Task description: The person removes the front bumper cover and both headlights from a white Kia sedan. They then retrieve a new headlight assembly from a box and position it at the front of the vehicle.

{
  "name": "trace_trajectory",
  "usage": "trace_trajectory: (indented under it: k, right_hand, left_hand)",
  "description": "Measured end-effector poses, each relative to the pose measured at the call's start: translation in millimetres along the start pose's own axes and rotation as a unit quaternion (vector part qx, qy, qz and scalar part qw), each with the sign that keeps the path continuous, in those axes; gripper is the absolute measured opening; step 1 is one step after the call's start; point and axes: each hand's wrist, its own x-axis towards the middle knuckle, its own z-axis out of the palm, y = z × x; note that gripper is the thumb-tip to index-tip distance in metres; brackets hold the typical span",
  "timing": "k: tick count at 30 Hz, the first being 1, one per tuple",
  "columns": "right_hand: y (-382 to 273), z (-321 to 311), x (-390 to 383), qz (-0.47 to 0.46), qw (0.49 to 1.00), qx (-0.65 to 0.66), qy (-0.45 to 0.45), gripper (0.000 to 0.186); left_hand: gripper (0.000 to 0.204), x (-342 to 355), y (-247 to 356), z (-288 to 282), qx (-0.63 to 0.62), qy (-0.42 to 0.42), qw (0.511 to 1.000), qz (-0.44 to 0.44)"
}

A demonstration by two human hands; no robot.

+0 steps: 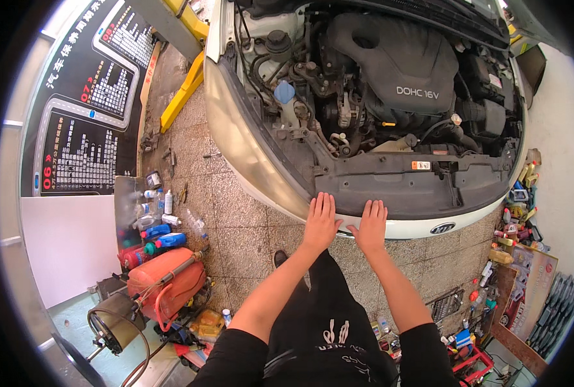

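Both of my hands rest on the front edge of a white car (396, 229) whose engine bay is uncovered. My left hand (322, 221) lies with fingers stretched forward on the bumper edge, next to the left headlight (254, 155). A short way to its right, my right hand (369, 227) lies flat too, fingertips on the black radiator cover (390, 190). Neither hand holds anything. Beyond them sit the dark plastic engine cover (396, 64), a yellow dipstick handle (388, 124) and a blue washer-fluid cap (284, 92).
A red tank (167, 284) stands at the lower left, with several bottles (169, 240) behind it. A yellow lift arm (182, 97) reaches in beside the car. Along the right wall lie many containers (516, 219) and a red metal frame (474, 367).
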Motion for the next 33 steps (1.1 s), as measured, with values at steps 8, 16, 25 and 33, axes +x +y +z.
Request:
trace_trajectory:
  k: [8,16,25,33]
  right_hand:
    - [21.7,-11.2,-2.6,-0.049,0.988,0.142,0.044,0.070]
    - [123.1,-20.7,63.7,0.073,0.975,0.124,0.168,0.059]
    - [207.6,-15.9,107.7,0.190,0.964,0.146,0.117,0.052]
    - [243.2,-10.1,117.9,0.159,0.974,0.152,0.063,0.044]
  left_hand:
    - [0.078,-18.8,6.5,3.7,0.011,-0.010,0.999,-0.042]
    - [0.067,-20.7,5.9,0.1,0.045,-0.010,0.999,-0.018]
    - [0.054,49.9,-17.0,-26.1,-0.073,0.073,0.992,-0.077]
    - [0.051,72.1,-19.6,-18.3,-0.044,0.031,0.990,-0.130]
